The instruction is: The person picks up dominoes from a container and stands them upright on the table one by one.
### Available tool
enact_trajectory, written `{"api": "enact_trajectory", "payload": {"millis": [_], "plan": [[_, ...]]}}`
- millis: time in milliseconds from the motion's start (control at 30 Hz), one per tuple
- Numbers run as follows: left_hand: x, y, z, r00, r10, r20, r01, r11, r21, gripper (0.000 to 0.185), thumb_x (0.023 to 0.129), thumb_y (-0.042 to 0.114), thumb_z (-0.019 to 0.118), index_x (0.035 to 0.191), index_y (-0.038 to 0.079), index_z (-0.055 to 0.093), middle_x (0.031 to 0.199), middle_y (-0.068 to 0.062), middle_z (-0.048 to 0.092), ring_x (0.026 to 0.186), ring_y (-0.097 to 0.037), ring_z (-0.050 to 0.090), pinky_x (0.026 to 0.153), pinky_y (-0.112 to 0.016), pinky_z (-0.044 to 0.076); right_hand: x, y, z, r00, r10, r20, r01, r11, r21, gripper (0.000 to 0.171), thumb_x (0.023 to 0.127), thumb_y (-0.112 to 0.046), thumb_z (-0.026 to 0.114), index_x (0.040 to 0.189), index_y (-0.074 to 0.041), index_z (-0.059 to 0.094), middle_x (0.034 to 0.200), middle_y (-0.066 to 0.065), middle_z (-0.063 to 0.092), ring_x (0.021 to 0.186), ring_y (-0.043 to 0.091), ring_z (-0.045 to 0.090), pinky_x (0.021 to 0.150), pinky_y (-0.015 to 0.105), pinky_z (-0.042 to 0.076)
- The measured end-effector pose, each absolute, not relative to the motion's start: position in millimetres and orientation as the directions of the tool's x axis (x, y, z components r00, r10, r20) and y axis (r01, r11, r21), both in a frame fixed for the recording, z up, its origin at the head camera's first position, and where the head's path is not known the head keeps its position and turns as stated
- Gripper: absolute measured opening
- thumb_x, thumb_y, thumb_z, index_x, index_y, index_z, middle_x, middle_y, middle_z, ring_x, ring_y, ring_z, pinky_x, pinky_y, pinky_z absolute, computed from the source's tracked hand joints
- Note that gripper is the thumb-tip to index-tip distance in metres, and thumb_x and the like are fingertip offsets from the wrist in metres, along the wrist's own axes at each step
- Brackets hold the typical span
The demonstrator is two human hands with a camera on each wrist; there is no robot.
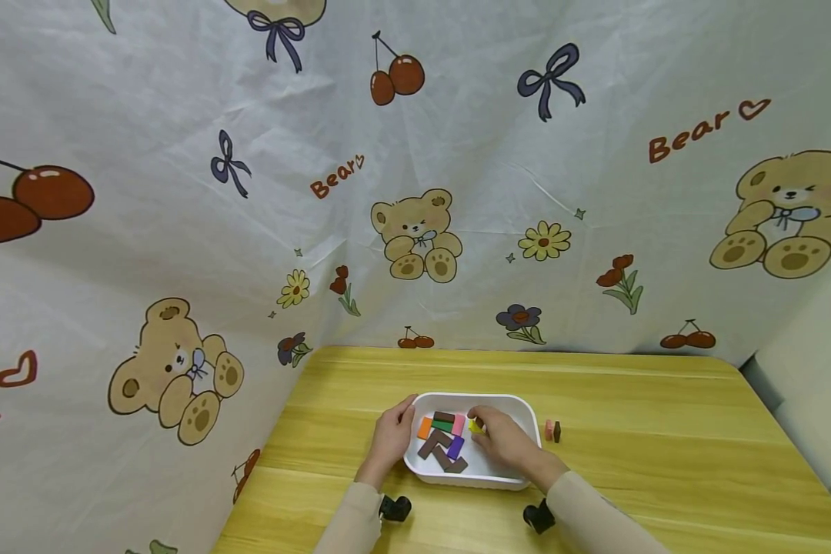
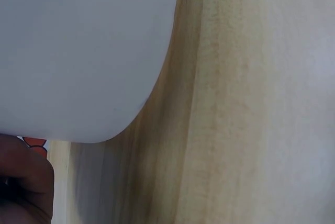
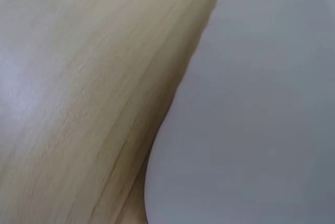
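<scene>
**Me:** My right grip (image 1: pixel 502 440) is closed in a pinch on a small yellow block (image 1: pixel 475 425), thumb and fingertips at its edges, holding it just above the floor of the white tray (image 1: pixel 519 405). I pinch it because the piece is tiny and flat; a fuller hold would hide it.

**You:** And the other hand?

**Me:** My left grip (image 1: pixel 391 440) wraps the tray's left rim, fingers curled over the edge. I'd say that keeps the tray from sliding on the smooth wooden bench (image 1: pixel 665 462) while the right hand works inside.

**You:** What lies in the tray?

**Me:** A cluster of flat coloured blocks (image 1: pixel 443 440) packed close together: orange, green, pink, purple and several brown ones, some L-shaped. The yellow piece sits at the cluster's right side, beside the pink one.

**You:** Anything outside it?

**Me:** Two small pieces (image 1: pixel 552 431), one pink and one brown, stand just beside the tray's right wall on the bench, set apart from the rest.

**You:** Do the wrist cameras help?

**Me:** Little. Each shows only the tray's white outer wall (image 2: pixel 78 51) against the wood grain (image 3: pixel 78 77), too close for detail.
</scene>
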State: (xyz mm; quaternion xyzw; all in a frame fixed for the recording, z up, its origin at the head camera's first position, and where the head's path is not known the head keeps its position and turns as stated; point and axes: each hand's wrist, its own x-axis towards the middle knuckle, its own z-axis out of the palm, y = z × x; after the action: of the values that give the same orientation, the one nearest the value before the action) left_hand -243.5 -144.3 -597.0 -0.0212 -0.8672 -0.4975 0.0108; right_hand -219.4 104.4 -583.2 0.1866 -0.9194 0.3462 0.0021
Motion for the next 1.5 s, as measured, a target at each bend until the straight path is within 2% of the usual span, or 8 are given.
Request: {"api": "enact_trajectory", "payload": {"millis": [200,533,733,833,1067,1200,1500], "plan": [[-244.1,-144.9,-597.0,-1.0,0.019,0.021,0.028,0.501,0.865,0.038,0.111,0.024,0.048,0.145,0.014,0.062,0.148,-0.009,0.061,0.142,-0.033,0.052,0.117,-0.052,0.045,-214.1,109.5,-570.9,-0.948,-0.307,0.088,-0.288,0.7,-0.654,0.025,0.094,-0.004,0.072,0.119,-0.007,0.068,0.104,0.0,0.066,0.087,0.01,0.058,0.078,0.031,0.058],[-245.4,-145.0,-600.1,-0.999,0.022,0.027,0.034,0.498,0.866,0.038,0.111,0.025,0.048,0.145,0.014,0.062,0.148,-0.009,0.06,0.142,-0.032,0.052,0.117,-0.051,0.045,-201.3,123.2,-555.1,-0.936,-0.333,0.112,-0.321,0.678,-0.661,0.023,0.093,0.001,0.071,0.116,-0.004,0.07,0.106,0.004,0.068,0.087,0.011,0.06,0.074,0.026,0.057],[-245.1,-145.3,-599.2,-1.0,0.016,0.025,0.029,0.501,0.865,0.038,0.111,0.026,0.048,0.145,0.015,0.062,0.148,-0.008,0.06,0.142,-0.033,0.052,0.117,-0.052,0.045,-195.1,137.0,-549.0,-0.932,-0.341,0.123,-0.329,0.653,-0.682,0.023,0.094,0.0,0.071,0.117,-0.004,0.069,0.106,0.002,0.067,0.087,0.008,0.06,0.073,0.025,0.057],[-245.9,-145.5,-600.5,-0.999,0.022,0.026,0.033,0.504,0.863,0.038,0.111,0.026,0.048,0.145,0.015,0.061,0.148,-0.008,0.06,0.142,-0.032,0.052,0.117,-0.051,0.045,-193.0,144.8,-547.6,-0.934,-0.334,0.128,-0.325,0.643,-0.693,0.025,0.094,0.001,0.07,0.119,-0.003,0.069,0.108,0.006,0.069,0.088,0.009,0.062,0.073,0.024,0.058],[-246.6,-145.0,-600.7,-0.999,0.025,0.023,0.033,0.498,0.867,0.038,0.111,0.026,0.048,0.145,0.016,0.062,0.148,-0.008,0.06,0.142,-0.033,0.052,0.117,-0.052,0.045,-189.5,160.9,-543.7,-0.957,-0.285,0.048,-0.22,0.607,-0.764,0.025,0.095,-0.001,0.07,0.119,-0.005,0.068,0.11,0.007,0.069,0.092,0.013,0.063,0.073,0.022,0.058],[-246.3,-145.1,-600.5,-0.999,0.025,0.023,0.032,0.496,0.868,0.038,0.111,0.026,0.048,0.145,0.016,0.062,0.148,-0.008,0.06,0.142,-0.033,0.052,0.117,-0.052,0.045,-187.1,169.6,-540.7,-0.955,-0.291,0.05,-0.217,0.577,-0.787,0.024,0.095,-0.002,0.071,0.119,-0.005,0.068,0.112,0.011,0.069,0.092,0.016,0.063,0.072,0.023,0.058],[-245.3,-145.3,-603.2,-1.0,0.025,0.017,0.027,0.494,0.869,0.039,0.111,0.029,0.048,0.145,0.017,0.062,0.148,-0.008,0.061,0.142,-0.033,0.052,0.116,-0.052,0.045,-182.2,187.7,-538.0,-0.964,-0.264,0.046,-0.198,0.586,-0.785,0.026,0.095,-0.002,0.071,0.121,-0.003,0.068,0.114,0.011,0.069,0.093,0.016,0.065,0.074,0.023,0.058]]}}
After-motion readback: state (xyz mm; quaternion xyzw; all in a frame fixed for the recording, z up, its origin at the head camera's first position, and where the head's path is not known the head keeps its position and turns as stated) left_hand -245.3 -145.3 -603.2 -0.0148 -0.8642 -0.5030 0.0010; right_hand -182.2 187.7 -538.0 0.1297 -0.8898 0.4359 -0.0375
